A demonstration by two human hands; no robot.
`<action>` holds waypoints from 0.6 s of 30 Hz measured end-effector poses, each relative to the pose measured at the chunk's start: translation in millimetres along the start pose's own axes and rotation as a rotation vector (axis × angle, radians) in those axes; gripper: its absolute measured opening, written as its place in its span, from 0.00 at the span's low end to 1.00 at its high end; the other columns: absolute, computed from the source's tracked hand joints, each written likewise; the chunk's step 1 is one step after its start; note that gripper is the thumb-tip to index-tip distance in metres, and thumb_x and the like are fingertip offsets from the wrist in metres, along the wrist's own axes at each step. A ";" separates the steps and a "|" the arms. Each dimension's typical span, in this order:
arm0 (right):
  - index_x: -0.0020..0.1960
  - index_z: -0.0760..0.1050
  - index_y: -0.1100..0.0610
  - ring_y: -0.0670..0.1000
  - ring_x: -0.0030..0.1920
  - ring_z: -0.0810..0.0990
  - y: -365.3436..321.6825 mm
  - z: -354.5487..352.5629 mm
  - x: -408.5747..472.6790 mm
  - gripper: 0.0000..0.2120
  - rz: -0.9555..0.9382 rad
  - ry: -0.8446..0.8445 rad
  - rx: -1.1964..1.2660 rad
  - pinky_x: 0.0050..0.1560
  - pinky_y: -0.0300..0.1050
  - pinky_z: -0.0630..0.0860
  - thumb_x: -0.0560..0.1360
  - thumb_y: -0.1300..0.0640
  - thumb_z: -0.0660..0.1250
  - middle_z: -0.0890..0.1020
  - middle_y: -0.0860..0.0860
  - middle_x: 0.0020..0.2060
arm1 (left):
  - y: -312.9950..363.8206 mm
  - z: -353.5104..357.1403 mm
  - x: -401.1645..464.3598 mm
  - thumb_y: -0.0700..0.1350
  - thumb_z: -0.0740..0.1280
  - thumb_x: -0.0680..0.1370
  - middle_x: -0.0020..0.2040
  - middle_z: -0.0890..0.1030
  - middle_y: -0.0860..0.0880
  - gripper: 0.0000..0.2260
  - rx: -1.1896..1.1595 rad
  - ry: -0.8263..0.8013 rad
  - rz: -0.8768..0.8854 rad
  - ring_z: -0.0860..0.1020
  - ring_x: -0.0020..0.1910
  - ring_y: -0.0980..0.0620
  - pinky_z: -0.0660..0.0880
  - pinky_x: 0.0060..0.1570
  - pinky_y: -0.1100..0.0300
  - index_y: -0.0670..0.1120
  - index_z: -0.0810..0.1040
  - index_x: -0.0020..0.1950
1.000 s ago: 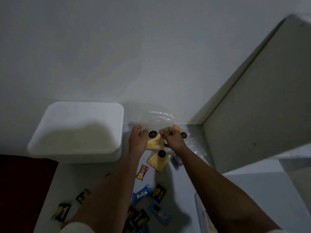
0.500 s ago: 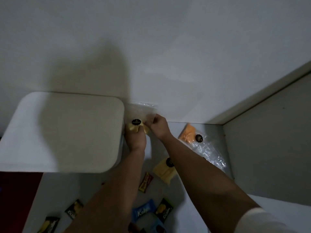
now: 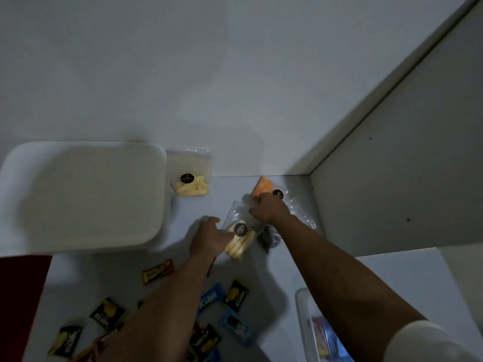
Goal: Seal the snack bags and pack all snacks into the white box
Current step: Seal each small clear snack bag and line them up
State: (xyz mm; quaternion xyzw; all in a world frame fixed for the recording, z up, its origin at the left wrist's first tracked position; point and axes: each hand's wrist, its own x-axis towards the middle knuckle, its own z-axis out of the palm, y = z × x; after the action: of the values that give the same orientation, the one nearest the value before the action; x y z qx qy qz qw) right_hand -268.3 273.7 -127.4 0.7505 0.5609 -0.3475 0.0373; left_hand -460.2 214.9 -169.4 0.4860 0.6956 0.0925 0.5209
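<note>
Dim, bluish, grainy light; soft shadows around the arms; wide-angle bending and blur toward the edges

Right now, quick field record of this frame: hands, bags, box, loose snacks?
left hand: open, touching lower end of the flat bag
right hand: gripping that bag's top
flat bag: yellow sticks, on the table
standing bag: yellow sticks, upright beside the box
orange bag: behind right hand
white box: lid on
small wrappers: scattered near
</note>
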 end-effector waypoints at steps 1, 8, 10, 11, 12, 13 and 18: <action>0.66 0.77 0.59 0.59 0.58 0.81 3.4 3.0 -0.6 0.22 0.002 -0.026 0.007 0.58 0.51 0.79 0.75 0.51 0.69 0.83 0.58 0.58 | -1.5 5.7 -1.0 0.54 0.75 0.68 0.67 0.74 0.47 0.33 0.062 0.006 0.023 0.79 0.59 0.46 0.77 0.58 0.51 0.50 0.71 0.71; 0.49 0.86 0.61 0.51 0.44 0.82 20.3 -1.2 -2.8 0.08 -0.002 0.000 0.170 0.48 0.46 0.81 0.70 0.61 0.75 0.85 0.55 0.44 | 15.1 10.0 -7.4 0.49 0.73 0.74 0.66 0.74 0.46 0.23 0.070 0.084 0.056 0.79 0.56 0.46 0.78 0.55 0.52 0.49 0.74 0.68; 0.43 0.83 0.63 0.51 0.39 0.78 19.2 -15.3 -16.7 0.05 -0.016 -0.003 0.344 0.41 0.45 0.78 0.68 0.64 0.76 0.81 0.54 0.39 | 23.5 4.5 -14.1 0.52 0.71 0.75 0.58 0.77 0.48 0.13 0.050 0.145 0.093 0.79 0.51 0.47 0.78 0.50 0.53 0.50 0.77 0.57; 0.41 0.81 0.63 0.50 0.36 0.77 18.0 -21.8 -25.6 0.04 -0.029 -0.009 0.436 0.35 0.42 0.76 0.68 0.65 0.75 0.79 0.54 0.36 | 27.0 2.0 -17.5 0.53 0.70 0.76 0.51 0.79 0.49 0.09 0.031 0.176 0.113 0.79 0.47 0.48 0.76 0.45 0.54 0.50 0.76 0.49; 0.42 0.80 0.62 0.49 0.34 0.75 15.6 -28.2 -36.4 0.05 -0.038 -0.019 0.507 0.29 0.38 0.73 0.69 0.65 0.75 0.77 0.54 0.34 | 32.4 -0.8 -23.5 0.52 0.69 0.77 0.45 0.80 0.48 0.09 -0.004 0.180 0.130 0.79 0.44 0.47 0.75 0.43 0.54 0.48 0.75 0.43; 0.42 0.79 0.60 0.48 0.32 0.73 13.4 -32.8 -46.9 0.05 -0.053 -0.029 0.550 0.26 0.36 0.70 0.70 0.64 0.74 0.76 0.54 0.33 | 37.5 -3.0 -28.2 0.52 0.68 0.78 0.41 0.80 0.46 0.11 -0.070 0.153 0.149 0.79 0.41 0.46 0.76 0.42 0.52 0.46 0.75 0.41; 0.35 0.73 0.54 0.46 0.30 0.73 -6.2 -34.8 -105.4 0.12 -0.190 -0.033 0.652 0.30 0.38 0.70 0.74 0.62 0.72 0.75 0.50 0.30 | 69.7 -18.1 -77.4 0.52 0.69 0.80 0.40 0.82 0.42 0.14 -0.523 -0.069 0.169 0.81 0.39 0.48 0.82 0.48 0.49 0.42 0.80 0.44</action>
State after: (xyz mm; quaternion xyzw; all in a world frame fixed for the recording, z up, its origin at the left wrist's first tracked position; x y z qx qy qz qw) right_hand -270.7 205.4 -39.6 0.6614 0.4871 -0.5227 -0.2283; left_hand -435.8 197.5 -68.0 0.3942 0.5871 0.2953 0.6424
